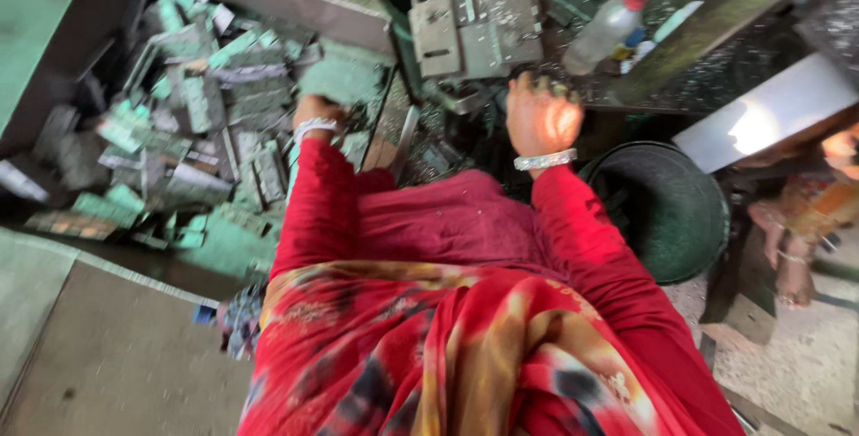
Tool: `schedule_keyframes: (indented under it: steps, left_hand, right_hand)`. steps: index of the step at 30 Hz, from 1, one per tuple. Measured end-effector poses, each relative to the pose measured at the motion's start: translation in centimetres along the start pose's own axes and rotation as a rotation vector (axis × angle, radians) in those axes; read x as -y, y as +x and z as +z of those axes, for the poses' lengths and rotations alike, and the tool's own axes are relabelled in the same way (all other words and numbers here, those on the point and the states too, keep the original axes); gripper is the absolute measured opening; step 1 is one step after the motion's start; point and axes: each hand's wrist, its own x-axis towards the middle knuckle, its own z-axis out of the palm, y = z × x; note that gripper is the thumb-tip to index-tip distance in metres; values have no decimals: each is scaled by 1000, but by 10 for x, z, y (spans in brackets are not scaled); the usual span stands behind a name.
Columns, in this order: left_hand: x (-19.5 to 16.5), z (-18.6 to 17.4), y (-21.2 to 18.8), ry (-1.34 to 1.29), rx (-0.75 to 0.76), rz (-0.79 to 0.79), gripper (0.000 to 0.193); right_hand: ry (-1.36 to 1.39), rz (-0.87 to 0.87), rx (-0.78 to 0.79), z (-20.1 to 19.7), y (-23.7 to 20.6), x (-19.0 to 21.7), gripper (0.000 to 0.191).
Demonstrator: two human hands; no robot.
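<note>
- Two hands in view, both mine, red sleeves, silver bangle on each wrist; whole frame is motion-blurred.
- Left hand (315, 112) is reaching down into the bin (54, 60) on my left, at the near edge of the heap of grey-green metal pieces (192, 141). Fingers hidden behind the wrist and blur, so I cannot tell how far open it is or whether it has a piece yet.
- Right hand (542, 115) is up at the front of the grey metal die block (472, 22) on the press bench. Back of hand faces me, fingers curled forward and down; looks loosely closed, but I cannot tell whether it grips anything or just rests on the edge.
- Doing this step well, my judgement: take one piece off the top of the heap, not a clump, since the pieces lie tangled and their edges look sharp; pinch it by a flat side.
- I would keep the right hand's fingers at the block's front edge, out of the slots.
- Round dark tub (667, 203) sits low at my right, well apart from the bin.
- Plastic bottle with red cap (607, 31) lies on the bench right of the block, amid metal chips.
- Another person's arm (787, 239) shows at far right, not mine.
</note>
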Motion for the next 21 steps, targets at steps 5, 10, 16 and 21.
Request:
schedule_keyframes:
  steps: [5, 10, 16, 21]
  left_hand:
    - [-53, 14, -14, -1080, -233, 210, 27]
    - [-173, 68, -60, -1039, -219, 389, 49]
    - [-243, 83, -108, 97, -208, 488, 33]
    - [-245, 85, -119, 476, -141, 613, 30]
  right_hand:
    - [65, -3, -15, 11, -5, 1, 29]
    - [26, -21, -79, 16, -7, 1, 27]
    - [115, 2, 0, 3, -25, -3, 28]
    - [250, 117, 204, 2, -37, -1, 30]
